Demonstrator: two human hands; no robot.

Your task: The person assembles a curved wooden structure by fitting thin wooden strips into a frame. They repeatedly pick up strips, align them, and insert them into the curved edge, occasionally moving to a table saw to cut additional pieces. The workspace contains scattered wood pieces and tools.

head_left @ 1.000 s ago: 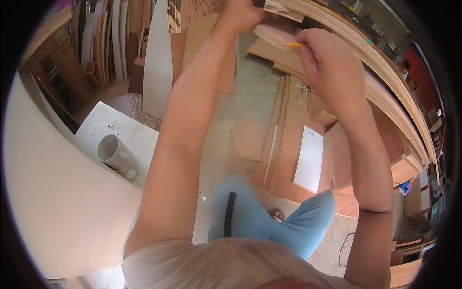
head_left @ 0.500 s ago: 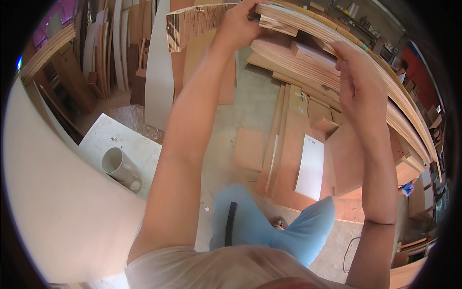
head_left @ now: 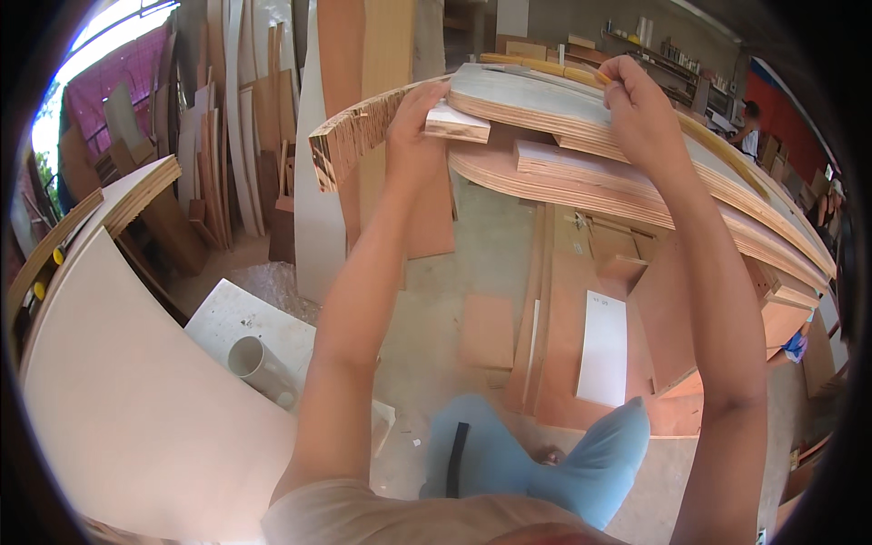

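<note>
Yellow pencil [head_left: 604, 79], only a short length of it showing, is pinched between the closed thumb and fingers of the right hand [head_left: 643, 113], which is over the pale grey top of a plywood panel [head_left: 536, 94]; whether the hand also touches that surface cannot be told. Beyond the panel's left end, the left hand [head_left: 416, 136] is partly curled, its fingertips out of sight, against a short wooden block [head_left: 457, 124] beneath the panel's corner; I cannot tell whether it grips the block or the panel. Behind this hand a plywood strip [head_left: 350, 136] with dark streaks reaches out to the left. Under the panel lies a narrower plywood piece [head_left: 590, 173], resting on a round-ended plywood board [head_left: 495, 177]. Near the left forearm, a pale mug [head_left: 257, 359] is on a stained white tabletop [head_left: 218, 309], and a large cream sheet [head_left: 136, 391] fills the lower left. Below, near the light-blue trousers [head_left: 490, 454], a white rectangular panel [head_left: 604, 350] lies over brown boards, with a small brown board [head_left: 486, 331] on the floor to its left. Tall boards [head_left: 241, 100] lean at the upper left; far off at the upper right, beneath a wall shelf [head_left: 649, 50], is another person [head_left: 749, 136].
</note>
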